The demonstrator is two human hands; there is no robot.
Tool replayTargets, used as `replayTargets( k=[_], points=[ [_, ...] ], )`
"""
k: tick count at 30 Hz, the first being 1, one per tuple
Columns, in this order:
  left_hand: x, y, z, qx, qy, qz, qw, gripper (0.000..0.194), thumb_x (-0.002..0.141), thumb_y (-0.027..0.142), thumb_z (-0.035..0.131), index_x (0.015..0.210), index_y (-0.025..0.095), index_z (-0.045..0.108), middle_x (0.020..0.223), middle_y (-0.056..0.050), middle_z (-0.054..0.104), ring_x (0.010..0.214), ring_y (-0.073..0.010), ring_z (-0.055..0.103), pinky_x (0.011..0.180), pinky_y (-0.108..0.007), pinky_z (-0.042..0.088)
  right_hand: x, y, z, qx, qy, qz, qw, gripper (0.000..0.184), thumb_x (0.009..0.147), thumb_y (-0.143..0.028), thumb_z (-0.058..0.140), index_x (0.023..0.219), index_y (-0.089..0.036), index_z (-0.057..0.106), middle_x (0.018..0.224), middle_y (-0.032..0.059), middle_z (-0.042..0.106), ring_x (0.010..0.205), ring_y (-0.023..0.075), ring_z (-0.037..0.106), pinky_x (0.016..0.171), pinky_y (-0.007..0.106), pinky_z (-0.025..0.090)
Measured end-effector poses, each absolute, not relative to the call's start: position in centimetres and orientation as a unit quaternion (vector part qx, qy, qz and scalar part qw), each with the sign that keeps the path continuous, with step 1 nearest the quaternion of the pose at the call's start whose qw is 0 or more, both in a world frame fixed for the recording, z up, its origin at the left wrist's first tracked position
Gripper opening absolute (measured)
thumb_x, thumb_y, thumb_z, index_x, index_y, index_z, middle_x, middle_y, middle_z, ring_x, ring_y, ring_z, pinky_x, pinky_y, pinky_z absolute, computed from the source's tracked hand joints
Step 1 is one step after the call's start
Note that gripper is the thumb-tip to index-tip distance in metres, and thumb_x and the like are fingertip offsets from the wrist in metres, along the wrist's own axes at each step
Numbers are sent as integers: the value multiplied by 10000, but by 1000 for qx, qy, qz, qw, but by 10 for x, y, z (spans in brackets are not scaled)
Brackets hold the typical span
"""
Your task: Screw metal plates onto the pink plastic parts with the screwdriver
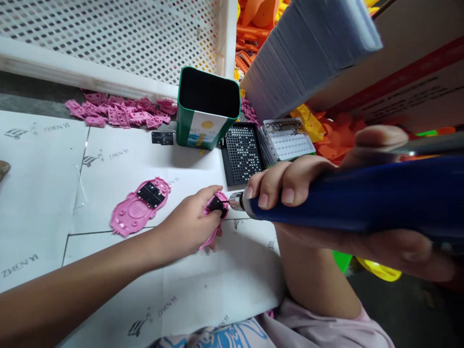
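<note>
My left hand (194,222) is closed around a pink plastic shell (207,241), which it mostly covers. A black cover piece (216,205) lies in the shell. My right hand (295,182) is wrapped round a dark blue electric screwdriver (348,198), held nearly level. Its thin bit points left and meets the black piece, as far as I can see; a screw there is too small to make out. To the left, a second pink shell (138,210) lies on the white sheet with a black piece (151,194) on it.
Behind my hands stand a green tin (185,126) and a black perforated tray (229,171) of silver screws. A pile of small pink parts (123,112) lies along a white plastic crate (90,72). At the right are a white compartment tray (290,145), a grey-white stack (290,58) and a cardboard box (406,63).
</note>
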State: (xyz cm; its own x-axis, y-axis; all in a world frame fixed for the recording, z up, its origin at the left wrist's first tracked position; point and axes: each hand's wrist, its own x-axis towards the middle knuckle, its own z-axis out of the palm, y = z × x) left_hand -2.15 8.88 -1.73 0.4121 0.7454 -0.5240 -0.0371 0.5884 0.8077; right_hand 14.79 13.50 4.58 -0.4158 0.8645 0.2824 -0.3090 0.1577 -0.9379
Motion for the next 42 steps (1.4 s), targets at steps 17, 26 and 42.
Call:
replayTargets(
  k=[17, 26, 42],
  points=[
    [-24, 89, -20, 351, 470, 245, 772, 579, 871, 292, 508, 1423, 226, 346, 745, -42, 655, 554, -152, 644, 437, -198, 440, 147, 176, 27, -318, -490, 458, 669, 315, 632, -356, 538, 939, -314, 593, 525, -42, 621, 437, 186, 554, 461, 323, 473],
    [-24, 89, -21, 361, 466, 239, 772, 573, 878, 286, 492, 1424, 231, 329, 756, -34, 650, 558, -149, 649, 436, -191, 437, 151, 179, 26, -285, -529, 449, 662, 164, 634, -354, 556, 782, -286, 548, 524, -31, 628, 417, 181, 554, 425, 319, 471],
    [-24, 90, -19, 367, 470, 237, 767, 560, 882, 273, 492, 1418, 217, 340, 736, -15, 641, 564, -137, 646, 513, -230, 496, 148, 178, 26, -313, -522, 432, 665, 337, 639, -368, 507, 934, -276, 640, 510, -48, 591, 427, 154, 542, 440, 305, 489]
  ],
)
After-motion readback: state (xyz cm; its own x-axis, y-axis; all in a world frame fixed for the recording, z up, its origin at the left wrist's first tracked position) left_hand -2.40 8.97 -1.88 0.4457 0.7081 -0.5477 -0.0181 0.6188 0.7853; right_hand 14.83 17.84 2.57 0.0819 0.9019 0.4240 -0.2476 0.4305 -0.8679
